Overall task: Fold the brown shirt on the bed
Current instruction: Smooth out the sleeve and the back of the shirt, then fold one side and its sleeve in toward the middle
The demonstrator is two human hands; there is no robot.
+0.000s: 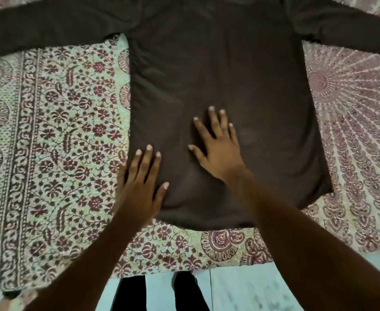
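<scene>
1. Head view, the surface: a bed (184,254) fills most of the frame. It is covered by a printed bedspread (61,131), with dark red flowers and vines on pale green at the left and a fan of paisley rays at the right. The near edge of the bed runs across the lower part of the frame.
2. Head view, the room: below that edge, at the bottom centre and right, a pale blue tiled floor (240,288) shows. Two dark-clad legs (128,292) stand close against the bed.
3. Head view, the task's thing: the brown shirt (229,75) lies flat and unfolded in the centre of the frame. Its hem points toward the bottom and its top is cut off by the upper edge. The sleeves (38,25) stretch out to the upper left and upper right over the bedspread.
4. Head view, the left hand (139,187): it lies palm down at the lower left corner of the shirt's body. The fingers are straight and close together and the thumb is out on the cloth. It straddles the shirt's side edge.
5. Head view, the right hand (218,153): it is flat on the lower middle of the shirt with its fingers spread wide, gripping nothing. The two hands are near each other but apart.
</scene>
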